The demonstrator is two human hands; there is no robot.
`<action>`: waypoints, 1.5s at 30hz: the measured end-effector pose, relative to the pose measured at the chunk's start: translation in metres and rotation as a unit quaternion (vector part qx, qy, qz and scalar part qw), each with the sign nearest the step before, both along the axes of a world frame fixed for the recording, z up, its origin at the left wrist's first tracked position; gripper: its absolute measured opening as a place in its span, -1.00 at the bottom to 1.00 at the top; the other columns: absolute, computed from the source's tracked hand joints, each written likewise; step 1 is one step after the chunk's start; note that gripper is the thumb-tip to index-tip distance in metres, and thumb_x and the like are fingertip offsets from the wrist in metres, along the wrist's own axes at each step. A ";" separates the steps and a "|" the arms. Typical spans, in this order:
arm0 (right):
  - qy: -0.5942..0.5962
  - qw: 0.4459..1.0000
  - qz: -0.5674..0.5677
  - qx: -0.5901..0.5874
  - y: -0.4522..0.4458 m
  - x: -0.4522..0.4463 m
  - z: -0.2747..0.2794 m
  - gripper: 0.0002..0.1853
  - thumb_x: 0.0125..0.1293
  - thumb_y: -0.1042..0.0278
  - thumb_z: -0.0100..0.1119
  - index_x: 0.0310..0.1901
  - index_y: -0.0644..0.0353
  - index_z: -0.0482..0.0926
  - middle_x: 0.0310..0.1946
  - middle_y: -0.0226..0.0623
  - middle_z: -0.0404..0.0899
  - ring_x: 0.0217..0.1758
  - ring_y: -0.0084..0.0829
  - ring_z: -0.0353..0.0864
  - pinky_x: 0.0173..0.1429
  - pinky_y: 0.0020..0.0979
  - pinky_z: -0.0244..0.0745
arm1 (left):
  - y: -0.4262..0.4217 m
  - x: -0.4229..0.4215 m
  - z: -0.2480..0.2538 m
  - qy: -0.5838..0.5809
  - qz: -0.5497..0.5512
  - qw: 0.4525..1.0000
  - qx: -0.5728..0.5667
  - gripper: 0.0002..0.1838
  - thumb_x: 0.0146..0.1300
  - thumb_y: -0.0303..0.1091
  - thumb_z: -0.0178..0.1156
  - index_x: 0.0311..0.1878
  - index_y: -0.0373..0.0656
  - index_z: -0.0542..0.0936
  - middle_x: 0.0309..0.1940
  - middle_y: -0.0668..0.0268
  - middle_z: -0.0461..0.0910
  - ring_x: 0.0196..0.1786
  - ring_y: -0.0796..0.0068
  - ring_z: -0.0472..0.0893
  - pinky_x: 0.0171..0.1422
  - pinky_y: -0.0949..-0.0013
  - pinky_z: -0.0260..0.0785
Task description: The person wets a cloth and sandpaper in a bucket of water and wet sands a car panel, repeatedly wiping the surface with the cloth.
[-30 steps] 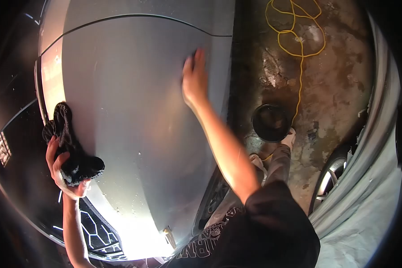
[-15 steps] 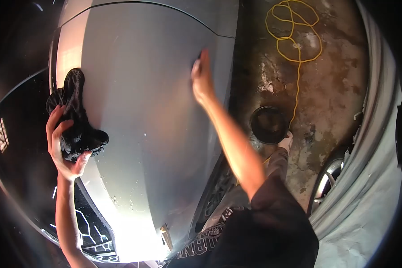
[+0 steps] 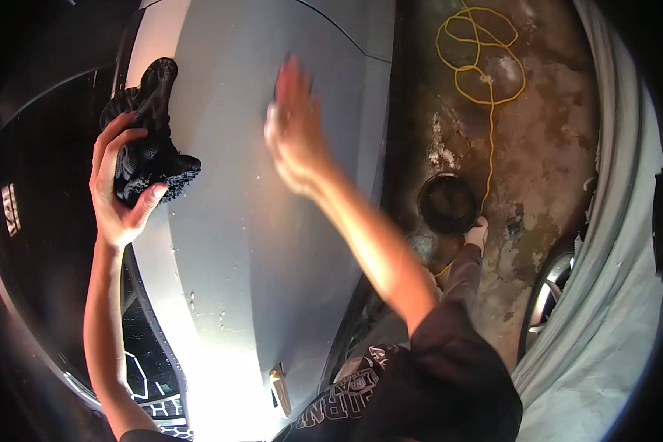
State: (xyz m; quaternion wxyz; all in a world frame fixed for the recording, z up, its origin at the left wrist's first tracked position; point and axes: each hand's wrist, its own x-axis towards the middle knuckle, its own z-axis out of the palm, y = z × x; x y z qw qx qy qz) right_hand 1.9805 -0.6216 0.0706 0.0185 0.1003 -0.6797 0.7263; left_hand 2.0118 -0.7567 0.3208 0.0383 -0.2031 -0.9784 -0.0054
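My left hand (image 3: 118,184) is wrapped around a bunched black microfiber wash mitt or cloth (image 3: 151,132), its shaggy pile showing near the thumb. It is held beside the dark window, over the upper edge of a grey car panel (image 3: 214,221). My right hand (image 3: 298,132) is over the middle of the panel, its fingers stretched forward and smeared by motion. A dark edge shows beside those fingers; whether it is a thing or a shadow, I cannot tell. Water drops dot the panel below the cloth.
A door handle (image 3: 280,392) sits low on the car's side. On the stained concrete floor are a round black bucket (image 3: 449,204) by my foot and a looped yellow cord (image 3: 491,147). Grey sheeting (image 3: 604,295) hangs at the right, near a wheel (image 3: 549,298).
My left hand and the black cloth have moved up and slightly right in view. My right hand has swept left across the panel.
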 end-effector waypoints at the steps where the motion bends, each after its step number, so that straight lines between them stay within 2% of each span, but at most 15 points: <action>1: 0.009 0.991 0.106 0.079 0.010 0.082 0.011 -0.19 0.44 0.11 0.02 0.51 0.41 -0.08 0.58 0.12 -0.27 0.65 0.11 -0.32 0.58 0.25 -0.29 | 0.000 -0.001 0.000 -0.003 -0.001 1.000 0.007 -0.30 -0.03 -0.03 0.48 0.09 -0.33 0.55 0.26 -0.04 0.44 0.31 0.02 0.47 0.40 0.08 0.27; 3: 0.042 0.972 0.206 0.105 0.019 0.252 0.014 -0.06 0.35 -0.10 0.12 0.51 0.42 -0.03 0.58 0.16 -0.31 0.63 0.23 -0.33 0.53 0.40 -0.33 | -0.001 0.004 0.003 -0.010 0.005 1.000 0.006 -0.31 -0.04 -0.04 0.48 0.09 -0.32 0.55 0.26 -0.02 0.45 0.29 0.04 0.49 0.38 0.10 0.29; 5: 0.038 0.961 0.257 0.099 0.027 0.297 0.009 -0.10 0.40 -0.12 0.06 0.51 0.40 -0.01 0.58 0.15 -0.33 0.63 0.24 -0.33 0.52 0.41 -0.32 | 0.002 0.001 0.003 -0.014 -0.003 1.000 0.000 -0.31 -0.04 -0.05 0.48 0.09 -0.32 0.55 0.25 0.00 0.46 0.27 0.06 0.50 0.36 0.12 0.32; 11: 0.001 0.998 0.031 -0.058 0.002 -0.097 -0.013 -0.31 0.52 0.14 -0.23 0.52 0.36 -0.12 0.59 0.09 -0.25 0.62 0.16 -0.26 0.56 0.27 -0.27 | 0.003 0.002 0.000 -0.011 -0.005 1.000 -0.004 -0.34 0.00 -0.03 0.49 0.09 -0.27 0.57 0.25 0.07 0.48 0.27 0.07 0.51 0.36 0.13 0.32; 14: -0.014 1.000 0.012 0.006 -0.001 -0.018 0.022 -0.27 0.51 0.14 -0.19 0.52 0.38 -0.15 0.59 0.09 -0.28 0.63 0.17 -0.30 0.57 0.27 -0.28 | 0.003 0.003 0.000 -0.011 0.008 1.000 0.009 -0.32 0.00 -0.02 0.49 0.11 -0.28 0.57 0.26 0.06 0.47 0.29 0.09 0.49 0.38 0.14 0.30; 16: 0.009 0.972 0.145 0.187 0.014 0.116 0.057 -0.18 0.47 0.05 -0.07 0.53 0.38 -0.13 0.60 0.10 -0.38 0.65 0.15 -0.42 0.58 0.29 -0.34 | 0.003 0.002 0.002 -0.015 0.012 1.000 0.005 -0.31 0.00 0.00 0.48 0.11 -0.30 0.56 0.25 0.05 0.47 0.30 0.08 0.49 0.39 0.14 0.30; 20: 0.110 0.955 0.257 0.094 0.022 0.314 0.027 -0.10 0.34 -0.12 0.13 0.51 0.32 0.05 0.60 0.08 -0.26 0.64 0.19 -0.30 0.49 0.48 -0.40 | -0.002 0.000 0.002 -0.017 -0.006 1.000 -0.011 -0.26 0.03 0.05 0.45 0.14 -0.34 0.54 0.26 -0.02 0.45 0.31 0.05 0.47 0.39 0.11 0.28; 23: -0.028 0.945 0.267 0.188 0.014 0.162 -0.001 -0.14 0.39 -0.04 0.06 0.54 0.26 -0.05 0.61 -0.01 -0.30 0.61 0.06 -0.22 0.53 0.26 -0.32 | -0.006 0.001 0.000 -0.015 -0.002 1.000 -0.005 -0.24 0.06 0.09 0.43 0.15 -0.34 0.52 0.28 -0.06 0.43 0.32 0.04 0.46 0.39 0.07 0.28; 27: -0.188 0.950 0.008 -0.250 -0.013 -0.016 -0.111 -0.41 0.59 0.25 -0.22 0.53 0.30 0.01 0.59 0.02 -0.11 0.42 -0.24 0.28 0.53 -0.27 0.14 | -0.006 0.001 0.003 -0.022 0.003 0.999 -0.026 -0.22 0.09 0.14 0.40 0.17 -0.35 0.51 0.30 -0.07 0.41 0.34 0.00 0.44 0.43 0.03 0.23; 30: -0.167 0.980 0.004 -0.109 -0.001 0.043 -0.094 -0.29 0.60 -0.03 -0.34 0.55 0.30 -0.14 0.61 0.03 -0.32 0.68 -0.10 -0.35 0.65 -0.04 -0.33 | -0.007 0.001 0.003 -0.024 0.010 0.999 -0.027 -0.19 0.08 0.19 0.37 0.15 -0.37 0.50 0.31 -0.12 0.39 0.37 -0.06 0.40 0.45 -0.01 0.19; 34: -0.189 0.949 0.251 -0.006 0.024 0.297 -0.040 -0.06 0.50 -0.27 -0.29 0.54 0.37 -0.32 0.58 0.20 -0.48 0.62 0.26 -0.53 0.59 0.22 -0.45 | -0.008 0.003 0.005 -0.030 0.021 0.998 -0.058 -0.19 0.06 0.22 0.34 0.11 -0.37 0.50 0.33 -0.20 0.35 0.41 -0.15 0.35 0.47 -0.09 0.13; 37: -0.220 0.935 0.270 0.061 0.027 0.209 -0.052 -0.13 0.54 -0.12 -0.24 0.55 0.32 -0.35 0.59 0.12 -0.48 0.64 0.17 -0.52 0.60 0.21 -0.44 | -0.013 0.005 0.004 -0.031 0.026 0.998 -0.046 -0.19 0.07 0.26 0.32 0.09 -0.35 0.48 0.33 -0.25 0.33 0.42 -0.23 0.31 0.48 -0.15 0.09; 38: -0.238 0.951 0.199 -0.008 0.022 0.135 -0.091 -0.19 0.56 0.02 -0.20 0.56 0.24 -0.37 0.62 -0.04 -0.48 0.67 -0.01 -0.51 0.61 0.17 -0.47 | -0.014 0.005 0.004 -0.031 0.029 0.997 -0.057 -0.19 0.08 0.27 0.31 0.10 -0.33 0.48 0.33 -0.25 0.33 0.42 -0.24 0.31 0.48 -0.17 0.09; 41: -0.242 0.967 0.079 0.013 0.009 -0.086 -0.200 -0.27 0.59 -0.11 -0.48 0.56 0.24 -0.22 0.61 -0.09 -0.18 0.67 -0.19 -0.26 0.61 0.08 -0.37 | -0.015 0.010 0.002 -0.027 0.030 0.997 -0.065 -0.19 0.09 0.29 0.29 0.11 -0.31 0.47 0.33 -0.25 0.32 0.41 -0.26 0.32 0.47 -0.21 0.09; 45: -0.283 0.953 0.072 -0.083 0.003 -0.028 -0.197 -0.27 0.59 -0.10 -0.46 0.57 0.22 -0.28 0.62 -0.11 -0.37 0.68 -0.20 -0.43 0.62 0.05 -0.54 | -0.015 0.007 0.005 -0.027 0.036 0.997 -0.064 -0.19 0.11 0.31 0.24 0.13 -0.26 0.45 0.32 -0.25 0.33 0.39 -0.31 0.32 0.45 -0.27 0.09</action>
